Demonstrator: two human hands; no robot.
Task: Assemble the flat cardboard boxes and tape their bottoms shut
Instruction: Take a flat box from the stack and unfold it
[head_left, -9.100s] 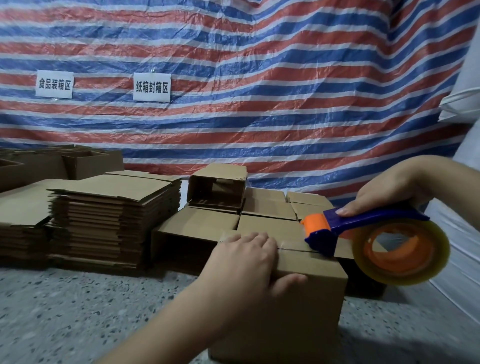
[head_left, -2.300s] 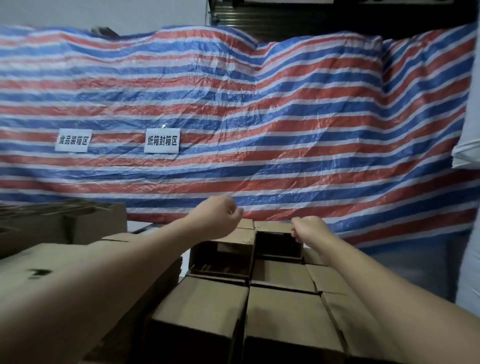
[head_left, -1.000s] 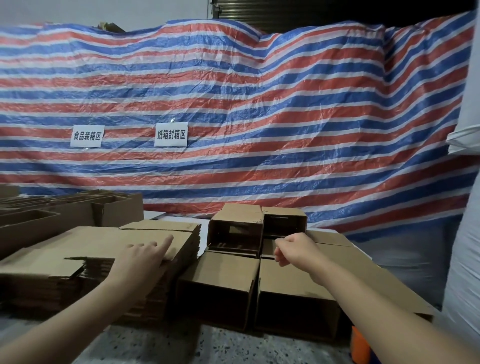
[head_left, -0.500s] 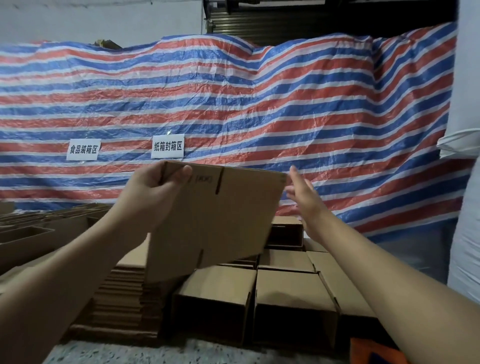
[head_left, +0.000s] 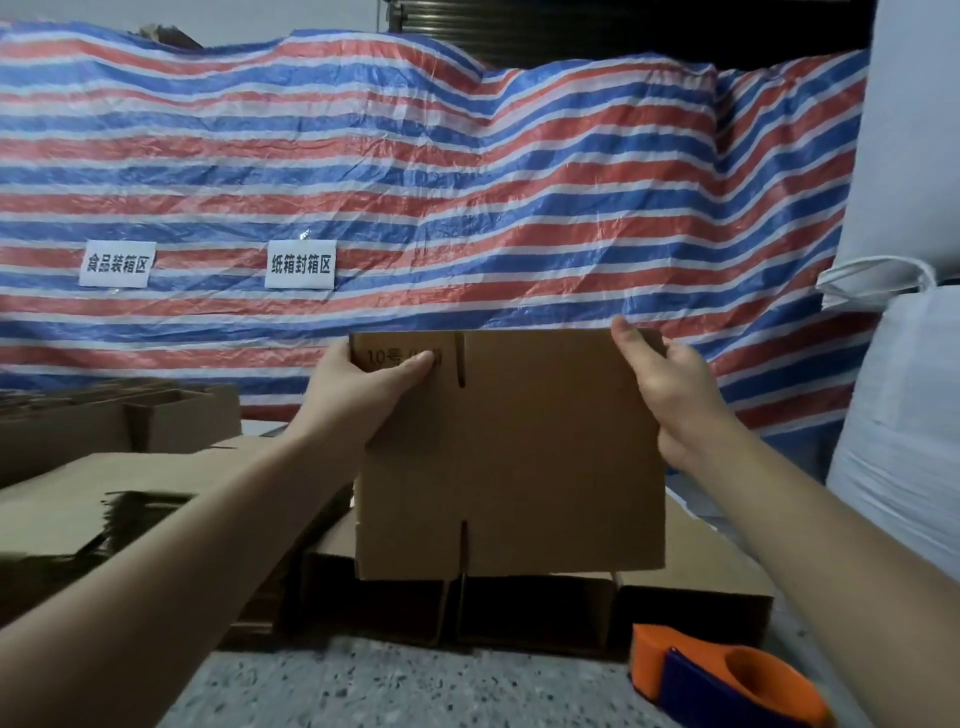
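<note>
Between both hands, flat upright carton (head_left: 511, 457)

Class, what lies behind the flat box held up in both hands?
Behind the flat box, held by the left hand and right hand, assembled boxes show below and right; the striped tarp rises above. The stack's middle is covered.

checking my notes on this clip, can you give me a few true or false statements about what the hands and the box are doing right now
1. Both hands hold one flat cardboard box upright. True: left hand grips its top left corner, right hand its top right edge.
2. The right hand holds the tape dispenser. False: the tape dispenser lies on the floor, bottom right.
3. The held box is already opened into a cube. False: it is flat.
4. Two white signs hang on the striped tarp. True.
</note>
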